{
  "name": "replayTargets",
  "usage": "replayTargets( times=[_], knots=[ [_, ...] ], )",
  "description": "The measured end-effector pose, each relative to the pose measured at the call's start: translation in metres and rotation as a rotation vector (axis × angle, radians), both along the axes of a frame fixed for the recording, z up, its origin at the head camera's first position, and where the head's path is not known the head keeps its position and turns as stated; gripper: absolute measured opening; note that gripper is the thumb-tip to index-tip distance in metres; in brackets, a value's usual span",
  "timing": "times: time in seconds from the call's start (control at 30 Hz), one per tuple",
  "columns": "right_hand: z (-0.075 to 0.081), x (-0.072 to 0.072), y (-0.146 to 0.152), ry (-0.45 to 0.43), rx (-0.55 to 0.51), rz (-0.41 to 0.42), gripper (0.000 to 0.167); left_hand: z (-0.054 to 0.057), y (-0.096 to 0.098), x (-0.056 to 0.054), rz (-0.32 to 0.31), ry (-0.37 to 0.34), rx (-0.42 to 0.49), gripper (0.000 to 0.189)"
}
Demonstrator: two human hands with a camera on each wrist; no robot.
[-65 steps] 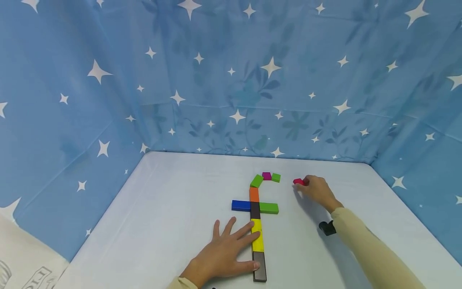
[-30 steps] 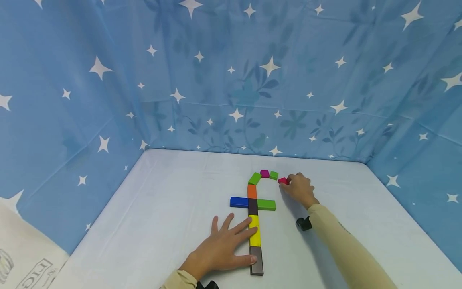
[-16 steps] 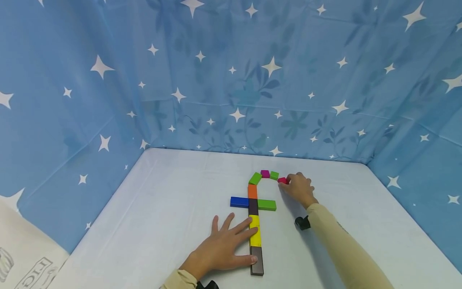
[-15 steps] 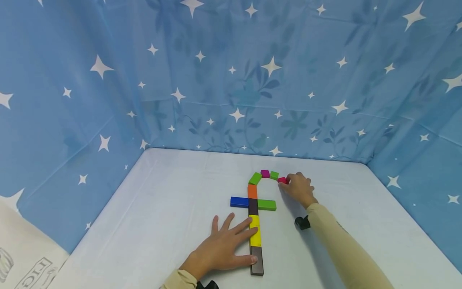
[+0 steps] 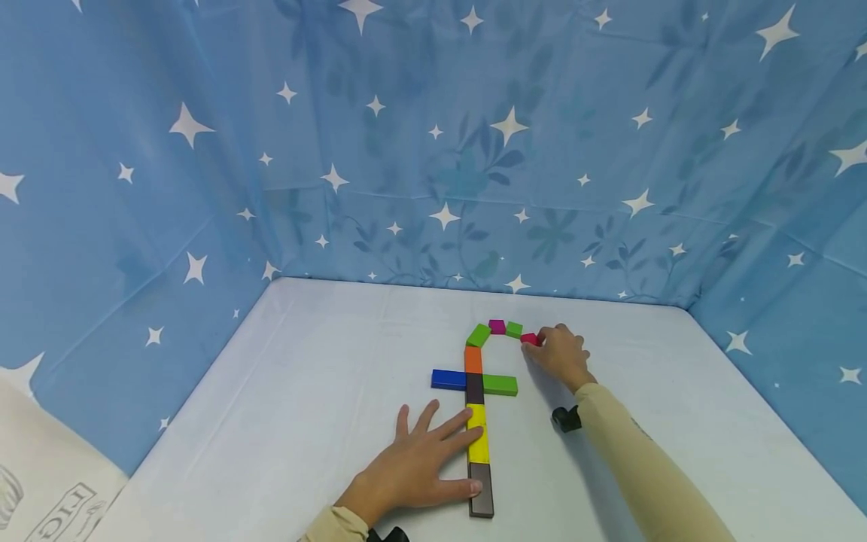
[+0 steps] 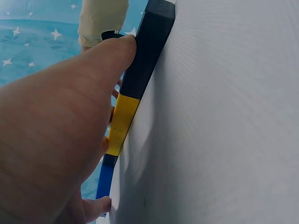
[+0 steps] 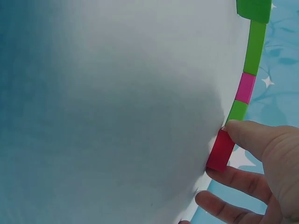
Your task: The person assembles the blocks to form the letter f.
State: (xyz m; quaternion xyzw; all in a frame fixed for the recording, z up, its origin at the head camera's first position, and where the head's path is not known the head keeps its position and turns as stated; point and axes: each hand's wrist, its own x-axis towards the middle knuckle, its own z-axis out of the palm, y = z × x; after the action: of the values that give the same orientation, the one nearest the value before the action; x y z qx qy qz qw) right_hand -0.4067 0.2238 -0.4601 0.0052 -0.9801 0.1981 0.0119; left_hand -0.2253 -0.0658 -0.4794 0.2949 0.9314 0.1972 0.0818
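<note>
Coloured blocks form a hooked line on the white table. My right hand (image 5: 564, 354) pinches a red block (image 7: 221, 150) between thumb and finger at the hook's right end, beside a small green block (image 5: 514, 330). A magenta block (image 5: 497, 327), a longer green block (image 5: 479, 336) and an orange block (image 5: 473, 360) continue the curve. My left hand (image 5: 415, 468) lies spread, two fingertips on the yellow blocks (image 5: 479, 449) and its thumb on the dark grey end block (image 5: 482, 503). Beyond the yellow stands another dark block (image 5: 474, 388), flanked by a blue block (image 5: 448, 379) and a green crossbar block (image 5: 500, 385).
The white tabletop (image 5: 325, 361) runs back to a blue curtain (image 5: 433, 150) with white stars. At the lower left hangs a pale cloth (image 5: 54, 474) with printed drawings. A black wrist device (image 5: 566, 418) sits below my right forearm.
My right hand has moved left with the red block, bringing it close to the small green block, and has held there over the last second. My left hand keeps its place on the line.
</note>
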Motion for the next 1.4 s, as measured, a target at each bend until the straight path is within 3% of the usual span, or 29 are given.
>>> replayTargets(
  times=[0.83,1.4],
  knots=[
    [-0.002,-0.002,-0.001,-0.001,-0.010,-0.010,0.043,-0.002,0.000,0.001,0.005,0.004,-0.008,0.076],
    [0.000,0.008,0.006,-0.010,-0.037,-0.007,0.058,-0.001,-0.001,-0.002,-0.030,0.008,-0.015,0.077]
  ],
)
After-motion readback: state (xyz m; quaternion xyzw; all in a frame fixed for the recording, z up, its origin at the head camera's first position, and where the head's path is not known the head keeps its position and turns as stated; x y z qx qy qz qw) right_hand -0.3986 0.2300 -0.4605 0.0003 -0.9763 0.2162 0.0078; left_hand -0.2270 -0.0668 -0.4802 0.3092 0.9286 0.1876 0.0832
